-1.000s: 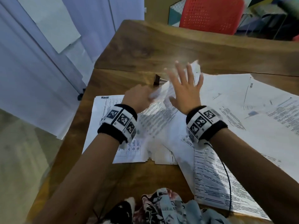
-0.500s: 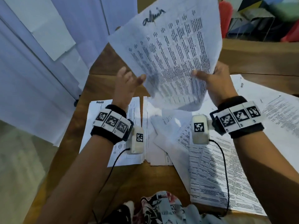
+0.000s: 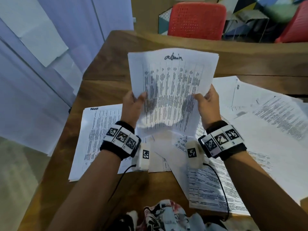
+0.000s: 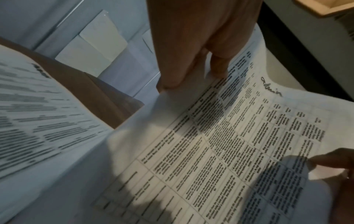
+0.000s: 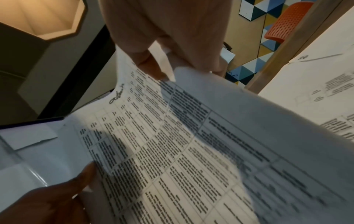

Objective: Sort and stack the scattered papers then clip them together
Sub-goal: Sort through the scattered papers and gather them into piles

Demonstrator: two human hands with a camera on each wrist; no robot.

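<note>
Left hand (image 3: pixel 132 104) and right hand (image 3: pixel 206 101) each pinch a side edge of the handwritten-headed sheet (image 3: pixel 171 90), thumbs in front. Sheet upright above table (image 3: pixel 106 90) middle, long axis away from body; matching pile (image 3: pixel 98 140) at the near-left edge, nearer left hand.

Held sheet (image 3: pixel 171 87): raised above bench (image 3: pixel 106 90), centre, between left hand (image 3: pixel 132 105) and right hand (image 3: pixel 206 105). Loose papers (image 3: pixel 266 127): on bench beneath, spreading right; one sheet (image 3: pixel 95 139) lies left. Chair (image 3: pixel 196 20): beyond far edge.
</note>
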